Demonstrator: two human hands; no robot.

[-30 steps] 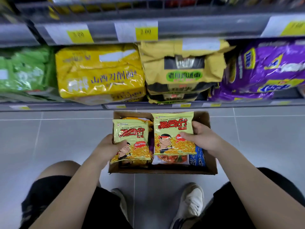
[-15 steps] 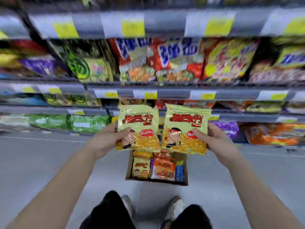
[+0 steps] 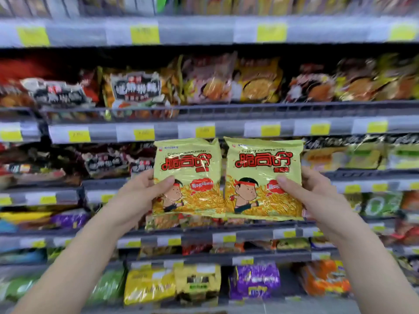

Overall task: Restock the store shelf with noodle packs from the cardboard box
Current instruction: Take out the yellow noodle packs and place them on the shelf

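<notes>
Two pale green noodle packs with red lettering and a cartoon boy are held up side by side in front of the store shelf. My left hand grips the left noodle pack at its lower left edge, thumb on the front. The right noodle pack is gripped by my right hand at its lower right edge. Both packs hang level with the middle shelf rows. The cardboard box is out of view.
Shelf rows run across the whole view, packed with noodle bags: black and red ones above, yellow and purple multipacks at the bottom. Yellow price tags line each shelf rail.
Both hands lifted the two packs out of the box and up in front of the shelves. My view swung up from the floor, and the box dropped out of sight.
</notes>
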